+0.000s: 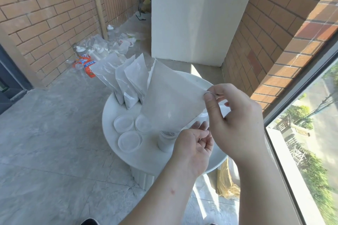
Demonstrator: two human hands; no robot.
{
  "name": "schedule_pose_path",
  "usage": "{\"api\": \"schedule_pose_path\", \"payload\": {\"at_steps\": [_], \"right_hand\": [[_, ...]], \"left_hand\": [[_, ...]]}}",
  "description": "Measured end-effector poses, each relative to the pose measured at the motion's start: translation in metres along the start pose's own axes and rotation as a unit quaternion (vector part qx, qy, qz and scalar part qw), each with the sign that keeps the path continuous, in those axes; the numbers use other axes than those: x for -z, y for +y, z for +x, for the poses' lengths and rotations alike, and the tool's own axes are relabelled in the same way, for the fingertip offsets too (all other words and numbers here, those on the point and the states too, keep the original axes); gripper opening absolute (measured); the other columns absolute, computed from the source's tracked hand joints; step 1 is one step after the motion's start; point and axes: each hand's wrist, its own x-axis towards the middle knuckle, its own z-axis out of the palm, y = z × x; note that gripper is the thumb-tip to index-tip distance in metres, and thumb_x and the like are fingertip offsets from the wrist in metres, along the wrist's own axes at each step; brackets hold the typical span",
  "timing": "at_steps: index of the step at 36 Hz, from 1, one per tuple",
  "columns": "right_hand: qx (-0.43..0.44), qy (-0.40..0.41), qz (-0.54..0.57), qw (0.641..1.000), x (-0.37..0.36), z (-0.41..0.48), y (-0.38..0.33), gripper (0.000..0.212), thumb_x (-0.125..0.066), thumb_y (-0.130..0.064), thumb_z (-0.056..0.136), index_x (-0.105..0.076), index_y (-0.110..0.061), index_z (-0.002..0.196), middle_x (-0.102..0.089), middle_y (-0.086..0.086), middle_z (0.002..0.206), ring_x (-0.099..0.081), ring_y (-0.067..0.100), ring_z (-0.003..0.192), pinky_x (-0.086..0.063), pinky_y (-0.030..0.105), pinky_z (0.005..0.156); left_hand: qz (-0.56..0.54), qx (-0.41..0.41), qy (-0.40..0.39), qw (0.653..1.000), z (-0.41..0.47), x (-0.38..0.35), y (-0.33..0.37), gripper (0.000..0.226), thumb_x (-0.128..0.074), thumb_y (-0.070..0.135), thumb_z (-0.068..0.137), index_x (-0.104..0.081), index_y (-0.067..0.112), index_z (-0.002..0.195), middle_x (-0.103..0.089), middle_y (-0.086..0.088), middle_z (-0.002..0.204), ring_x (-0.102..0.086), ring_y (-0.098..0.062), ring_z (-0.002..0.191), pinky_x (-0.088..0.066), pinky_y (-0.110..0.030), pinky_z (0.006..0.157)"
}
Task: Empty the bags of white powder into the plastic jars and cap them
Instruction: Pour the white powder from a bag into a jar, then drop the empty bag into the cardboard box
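I hold a flat, nearly empty plastic bag [170, 97] tilted over an open jar [166, 141] that is full of white powder. My right hand [236, 120] pinches the bag's upper right corner. My left hand [193, 148] is at the bag's lower edge beside the jar's mouth, fingers curled on it. Three white caps [123, 123] [130, 141] [143, 124] lie upturned on the round white table [113, 107]. Three bags of powder [128, 82] stand upright at the table's far side. Another jar [203, 115] is partly hidden behind the bag and my right hand.
Empty bottles, jars and wrappers [91, 55] lie on the floor by the brick wall at the left. A white pillar [197, 14] stands behind the table. A window [311, 142] runs along the right. A yellowish bag [226, 182] sits under the table's near right edge.
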Motion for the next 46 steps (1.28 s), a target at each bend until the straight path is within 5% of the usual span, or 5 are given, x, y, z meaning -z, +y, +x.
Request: {"api": "schedule_pose_path", "payload": {"at_steps": [8, 24, 31, 37, 46], "right_hand": [[-0.182, 0.049, 0.06, 0.98, -0.002, -0.002, 0.012, 0.009, -0.055, -0.019, 0.101, -0.061, -0.024, 0.097, -0.07, -0.017, 0.086, -0.065, 0.0, 0.082, -0.044, 0.008, 0.069], [-0.457, 0.037, 0.069, 0.886, 0.016, -0.017, 0.072, 0.012, -0.056, -0.011, 0.096, -0.059, -0.02, 0.103, -0.073, -0.003, 0.09, -0.072, 0.012, 0.074, -0.046, 0.028, 0.062], [-0.449, -0.016, -0.111, 0.886, 0.05, -0.03, 0.087, 0.065, -0.063, -0.017, 0.089, -0.031, -0.018, 0.145, -0.055, 0.014, 0.128, -0.055, 0.038, 0.113, -0.048, 0.047, 0.092], [-0.274, -0.019, -0.151, 0.95, 0.104, -0.038, 0.099, 0.089, -0.069, 0.002, 0.083, -0.027, -0.029, 0.155, -0.031, 0.007, 0.151, -0.04, 0.022, 0.13, -0.03, 0.022, 0.098], [-0.196, -0.081, -0.195, 0.958, 0.17, -0.075, 0.152, 0.061, -0.078, -0.003, 0.073, -0.059, -0.025, 0.126, -0.052, 0.001, 0.132, -0.049, 0.015, 0.118, -0.039, 0.024, 0.094]], "left_hand": [[-0.077, -0.04, -0.031, 0.996, -0.007, -0.007, 0.004, 0.028, -0.048, -0.011, 0.088, -0.067, 0.006, 0.101, -0.07, -0.005, 0.102, -0.071, -0.019, 0.086, -0.05, -0.029, 0.083], [0.144, -0.324, 0.057, 0.933, 0.001, -0.016, 0.015, 0.015, -0.057, 0.027, 0.1, -0.069, 0.018, 0.103, -0.074, -0.01, 0.105, -0.071, -0.022, 0.089, -0.054, -0.027, 0.071], [0.375, -0.433, 0.021, 0.819, 0.001, -0.029, -0.01, 0.022, -0.057, 0.03, 0.1, -0.07, 0.013, 0.104, -0.07, 0.008, 0.083, -0.063, -0.004, 0.069, -0.057, -0.028, 0.07], [0.578, -0.47, -0.068, 0.664, -0.003, -0.041, -0.052, 0.018, -0.062, 0.028, 0.097, -0.075, 0.02, 0.107, -0.072, 0.016, 0.087, -0.065, 0.0, 0.08, -0.047, -0.012, 0.073], [0.714, -0.465, -0.163, 0.497, 0.022, -0.04, -0.124, 0.019, -0.062, 0.027, 0.097, -0.076, 0.023, 0.109, -0.075, 0.009, 0.102, -0.063, -0.013, 0.096, -0.047, -0.023, 0.082]]}}
